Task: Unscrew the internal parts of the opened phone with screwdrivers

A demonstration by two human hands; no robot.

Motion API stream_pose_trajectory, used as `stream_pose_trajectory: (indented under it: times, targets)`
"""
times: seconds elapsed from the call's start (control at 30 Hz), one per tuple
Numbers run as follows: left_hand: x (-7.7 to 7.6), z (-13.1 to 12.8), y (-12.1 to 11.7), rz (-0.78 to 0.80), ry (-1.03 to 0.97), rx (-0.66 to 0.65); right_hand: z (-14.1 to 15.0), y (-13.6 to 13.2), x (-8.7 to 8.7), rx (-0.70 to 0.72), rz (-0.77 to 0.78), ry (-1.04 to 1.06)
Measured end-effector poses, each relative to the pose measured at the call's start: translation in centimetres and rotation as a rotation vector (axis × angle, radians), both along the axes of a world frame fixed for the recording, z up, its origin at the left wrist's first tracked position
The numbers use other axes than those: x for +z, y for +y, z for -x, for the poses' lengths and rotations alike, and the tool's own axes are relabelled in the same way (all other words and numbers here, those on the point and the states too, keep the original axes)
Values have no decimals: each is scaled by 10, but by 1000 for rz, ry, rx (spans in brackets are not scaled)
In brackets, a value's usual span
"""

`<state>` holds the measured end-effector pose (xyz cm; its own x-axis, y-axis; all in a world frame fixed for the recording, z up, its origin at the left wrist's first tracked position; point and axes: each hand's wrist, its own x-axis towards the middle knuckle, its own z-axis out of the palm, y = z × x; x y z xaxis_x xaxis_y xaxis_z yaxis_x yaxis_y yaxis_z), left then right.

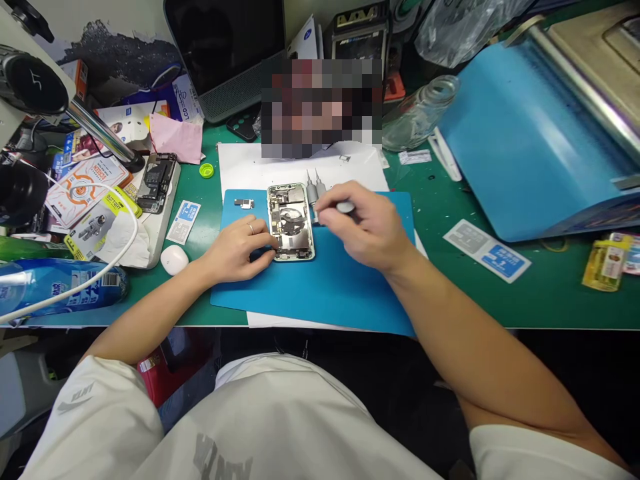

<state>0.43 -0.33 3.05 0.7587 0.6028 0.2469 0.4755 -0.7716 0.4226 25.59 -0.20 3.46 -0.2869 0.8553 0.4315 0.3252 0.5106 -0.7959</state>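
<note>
An opened smartphone (pixel 292 223) with its inner parts bare lies on a blue mat (pixel 325 287). At its lower left edge, my left hand (pixel 240 248) has bent fingers pressed to the frame, a ring on one of them. My right hand (pixel 367 223) is closed around a grey screwdriver (pixel 345 207), whose round end shows between the fingers; its tip is hard to make out. Two grey screwdrivers (pixel 315 189) lie side by side just right of the phone, tips pointing away from me. A small phone part (pixel 244 203) rests on the mat to the left.
Another opened phone (pixel 157 181) sits on a white box at left, near packets and a blue bottle (pixel 65 285). A white earbud case (pixel 175 260) is beside my left forearm. A glass jar (pixel 423 113), blue sheet (pixel 510 140) and yellow lighter (pixel 605 265) are at right.
</note>
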Motion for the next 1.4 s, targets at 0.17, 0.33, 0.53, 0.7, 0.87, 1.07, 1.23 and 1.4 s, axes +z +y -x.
stream_pose_trajectory:
  times: [0.17, 0.33, 0.53, 0.7, 0.87, 1.07, 1.23, 1.4]
  targets:
    - [2, -2, -2, -38, 26, -18, 7, 5, -6, -115, 186, 230]
    - [3, -2, -5, -91, 72, -4, 6, 4, -6, -177, 127, 108]
    - [0, -1, -6, -112, 64, 5, -11, -3, -10, -283, -149, -201]
    - [4, -4, -13, -170, 90, 85, -16, -7, -23, -281, -342, -317]
    - [9, -3, -38, -242, 180, 62, -13, -11, -31, -291, -373, -294]
    - [0, 9, -49, -236, 222, 49, -7, -12, -33, -297, -347, -293]
    - [-2, 9, -46, -206, 242, 68, -8, -13, -32, -321, -266, -284]
    - [-2, 7, -50, -220, 252, 60, -3, -16, -18, -401, -185, 17]
